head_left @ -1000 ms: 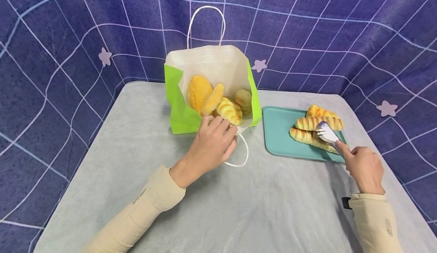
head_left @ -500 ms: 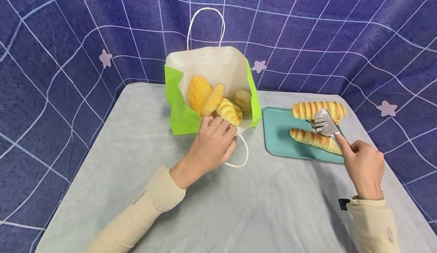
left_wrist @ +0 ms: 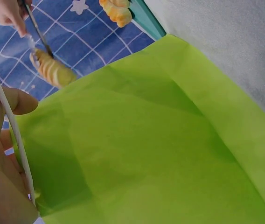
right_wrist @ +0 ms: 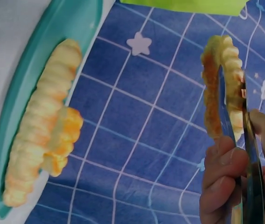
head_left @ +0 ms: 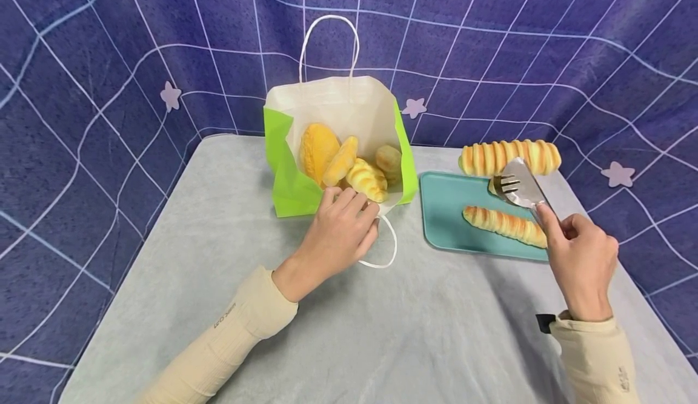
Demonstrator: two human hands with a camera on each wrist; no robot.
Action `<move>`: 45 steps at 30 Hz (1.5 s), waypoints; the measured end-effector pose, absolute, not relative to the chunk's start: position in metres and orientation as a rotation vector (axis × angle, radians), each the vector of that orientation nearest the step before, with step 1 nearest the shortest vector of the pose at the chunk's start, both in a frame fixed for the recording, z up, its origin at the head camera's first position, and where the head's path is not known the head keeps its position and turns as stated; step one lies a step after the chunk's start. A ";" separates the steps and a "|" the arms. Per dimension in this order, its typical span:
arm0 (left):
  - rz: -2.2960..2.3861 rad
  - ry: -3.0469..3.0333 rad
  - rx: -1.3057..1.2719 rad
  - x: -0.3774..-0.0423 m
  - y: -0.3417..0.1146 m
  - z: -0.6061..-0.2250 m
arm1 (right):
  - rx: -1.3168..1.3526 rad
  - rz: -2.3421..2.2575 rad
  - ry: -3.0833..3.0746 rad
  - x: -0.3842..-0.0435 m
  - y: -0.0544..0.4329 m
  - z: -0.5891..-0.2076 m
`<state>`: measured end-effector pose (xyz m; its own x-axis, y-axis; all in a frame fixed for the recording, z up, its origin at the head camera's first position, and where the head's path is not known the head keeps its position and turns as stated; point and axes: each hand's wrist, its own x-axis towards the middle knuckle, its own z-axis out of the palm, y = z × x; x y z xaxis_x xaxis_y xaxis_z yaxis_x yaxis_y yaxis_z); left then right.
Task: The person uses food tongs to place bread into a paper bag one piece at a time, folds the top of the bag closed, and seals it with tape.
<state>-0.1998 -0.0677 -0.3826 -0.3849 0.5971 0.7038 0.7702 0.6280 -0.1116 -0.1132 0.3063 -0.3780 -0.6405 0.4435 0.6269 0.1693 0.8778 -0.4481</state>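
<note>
Right hand (head_left: 582, 258), right side of the head frame, fingers closed round metal tongs (head_left: 523, 191). Tongs clamp a long ridged roll (head_left: 509, 148), upper right of the head frame, raised clear of the tray, seen over its far edge; right wrist view has it upper right against the cloth.

Left hand (head_left: 335, 231), centre of the head frame, grips the front rim of a green paper bag (head_left: 280, 162), thumb and fingers on either side per left wrist view. White front handle (head_left: 395, 248) loops down beside that hand; back handle (head_left: 329, 18) stands up, top centre.

In bag: yellow oval bread (head_left: 318, 151), small pale roll (head_left: 342, 162), short ridged roll (head_left: 366, 180), round bread (head_left: 388, 158) at right.

Teal tray (head_left: 444, 216), right of the head frame, carries second long roll (head_left: 504, 225); orange lumpy bread (right_wrist: 69, 137) beside it in right wrist view, mostly hidden in head view by held roll and tongs.

Obstructions: bag's right wall between held roll and bag contents; green front fills most of the left wrist frame. Grey worktop (head_left: 382, 331) underneath, blue gridded cloth (head_left: 218, 22) behind.
</note>
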 end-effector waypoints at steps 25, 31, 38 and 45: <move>-0.276 -2.072 -1.047 -0.199 -0.069 -0.383 | 0.186 0.635 -2.052 -0.142 0.205 -0.321; -0.254 -2.092 -1.050 -0.199 -0.068 -0.383 | 0.278 0.603 -2.065 -0.155 0.183 -0.324; -0.234 -2.103 -1.052 -0.197 -0.068 -0.383 | 0.341 0.554 -2.108 -0.163 0.161 -0.326; -0.225 -2.107 -1.046 -0.197 -0.070 -0.382 | 0.364 0.518 -2.159 -0.169 0.148 -0.329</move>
